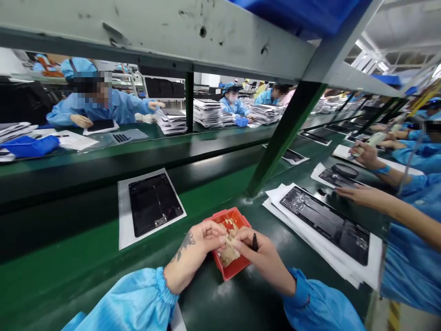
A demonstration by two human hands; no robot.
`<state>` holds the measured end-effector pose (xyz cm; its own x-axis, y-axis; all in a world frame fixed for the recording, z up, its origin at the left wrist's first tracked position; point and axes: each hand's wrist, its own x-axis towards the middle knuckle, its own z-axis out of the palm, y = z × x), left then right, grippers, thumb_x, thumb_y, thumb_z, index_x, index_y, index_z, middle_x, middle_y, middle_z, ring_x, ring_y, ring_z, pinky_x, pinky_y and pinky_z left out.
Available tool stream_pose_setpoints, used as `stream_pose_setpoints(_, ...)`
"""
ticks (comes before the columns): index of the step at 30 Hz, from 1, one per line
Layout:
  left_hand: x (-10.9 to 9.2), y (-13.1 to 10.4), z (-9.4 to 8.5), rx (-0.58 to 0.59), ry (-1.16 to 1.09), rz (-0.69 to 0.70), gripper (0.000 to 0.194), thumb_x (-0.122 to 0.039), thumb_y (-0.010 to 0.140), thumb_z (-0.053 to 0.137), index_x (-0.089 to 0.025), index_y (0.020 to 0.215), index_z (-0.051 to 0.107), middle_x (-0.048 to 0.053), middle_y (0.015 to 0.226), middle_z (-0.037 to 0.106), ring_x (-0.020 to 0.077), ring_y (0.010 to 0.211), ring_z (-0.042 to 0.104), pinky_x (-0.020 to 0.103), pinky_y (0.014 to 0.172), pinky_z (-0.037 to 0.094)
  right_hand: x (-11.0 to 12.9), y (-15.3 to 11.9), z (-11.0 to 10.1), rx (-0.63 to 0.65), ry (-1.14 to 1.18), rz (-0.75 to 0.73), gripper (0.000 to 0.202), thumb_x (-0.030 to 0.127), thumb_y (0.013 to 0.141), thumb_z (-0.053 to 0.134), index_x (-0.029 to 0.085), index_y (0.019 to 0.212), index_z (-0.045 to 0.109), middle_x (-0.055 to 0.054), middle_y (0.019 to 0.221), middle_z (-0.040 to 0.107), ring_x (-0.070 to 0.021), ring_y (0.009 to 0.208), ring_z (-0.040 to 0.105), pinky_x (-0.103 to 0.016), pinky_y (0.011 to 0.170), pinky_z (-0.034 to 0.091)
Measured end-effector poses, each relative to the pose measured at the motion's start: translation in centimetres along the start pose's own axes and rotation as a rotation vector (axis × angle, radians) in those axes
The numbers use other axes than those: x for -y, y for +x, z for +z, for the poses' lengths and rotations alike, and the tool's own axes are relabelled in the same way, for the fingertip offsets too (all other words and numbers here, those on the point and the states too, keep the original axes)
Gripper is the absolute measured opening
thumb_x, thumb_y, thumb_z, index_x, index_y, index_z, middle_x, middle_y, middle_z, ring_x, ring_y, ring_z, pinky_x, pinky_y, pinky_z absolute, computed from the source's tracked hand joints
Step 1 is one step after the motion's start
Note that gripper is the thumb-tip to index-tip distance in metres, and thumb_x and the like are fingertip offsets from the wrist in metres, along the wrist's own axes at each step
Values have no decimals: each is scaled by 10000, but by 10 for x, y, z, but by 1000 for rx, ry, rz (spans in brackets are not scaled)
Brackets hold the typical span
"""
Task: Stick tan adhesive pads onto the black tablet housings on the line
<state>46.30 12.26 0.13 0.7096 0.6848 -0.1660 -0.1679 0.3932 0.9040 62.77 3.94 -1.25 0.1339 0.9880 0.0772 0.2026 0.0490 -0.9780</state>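
Over a small red bin (237, 270), my left hand (198, 243) and my right hand (263, 255) meet with their fingertips pinched together. Between them is a small beige piece (228, 240), partly covered by the fingers. A slim black pen-like tool (254, 242) sticks up from my right hand, its lower part hidden. Loose beige pieces (227, 255) lie inside the bin. To the right, an open black device housing (325, 224) rests on a stack of white sheets (375, 262).
Another black housing (155, 202) lies on a white sheet (124, 216) on the green line at left. A green post (275, 142) rises ahead beneath a pale overhead beam (155, 34). At right, a co-worker's hand (365, 195) reaches in near more housings.
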Motion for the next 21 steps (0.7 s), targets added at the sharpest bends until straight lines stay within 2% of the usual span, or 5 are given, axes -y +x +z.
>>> stream_pose_setpoints(4,4,3,3,49,-139,-57,177,-170,715,730,-119,820,597,23,726,629,102,657,576,220,666,430,-3,2,-4,-61,-79,-66,222,351,871,611,163,752,615,-1,704,531,-110,617,453,-249,588,365)
stream_pose_setpoints(6,6,3,4,48,-161,-67,167,-159,723,724,-122,811,588,18,716,623,97,652,578,212,657,429,-4,1,-5,-51,-67,-70,216,347,873,608,165,756,616,-8,716,549,-119,636,480,-253,598,379)
stream_pose_setpoints(11,6,3,6,28,-127,-65,165,-158,727,723,-123,791,575,17,697,616,98,641,573,211,646,430,-3,-3,-4,-60,-94,-84,191,321,879,595,166,768,613,-20,745,579,-133,663,513,-258,610,391)
stream_pose_setpoints(21,13,5,10,23,-16,-58,213,-230,722,751,-136,789,572,7,701,614,92,632,551,206,636,426,-5,-1,-6,-49,-189,-163,193,260,890,572,169,720,579,-2,716,559,-112,641,469,-244,609,365)
